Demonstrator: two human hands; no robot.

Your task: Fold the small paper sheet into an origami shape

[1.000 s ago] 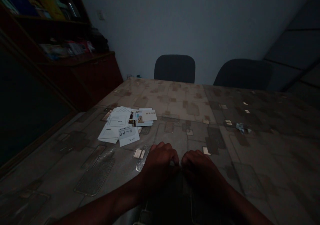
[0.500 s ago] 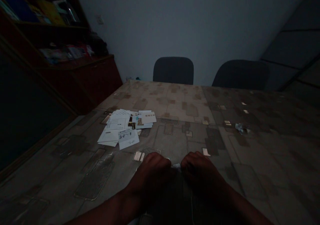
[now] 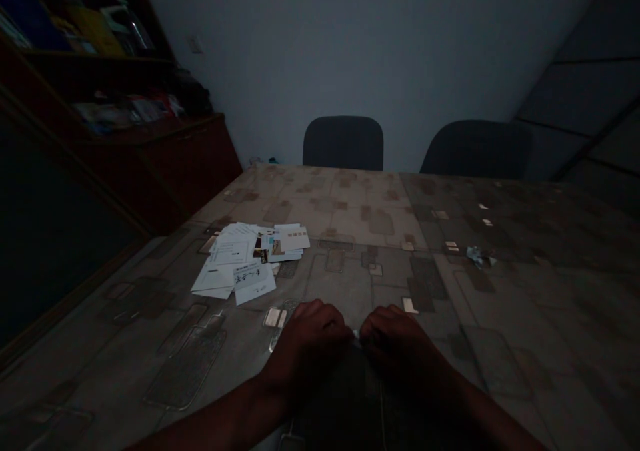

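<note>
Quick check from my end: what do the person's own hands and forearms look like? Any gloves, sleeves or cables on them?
Both the left hand and the right hand are bare, without gloves. The left forearm and right forearm show no sleeves, watch, bands or cables where visible. It's too dim to tell about rings or small markings.

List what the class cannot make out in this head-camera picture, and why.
In the head view:
Small pale object: mostly hidden by the left hand and right hand.
Fine print on the paper cards: too small and dim.
Crumpled thing: too small to identify.
Shelf items: dark and blurred.
Left chair: seat hidden behind the table.
</note>
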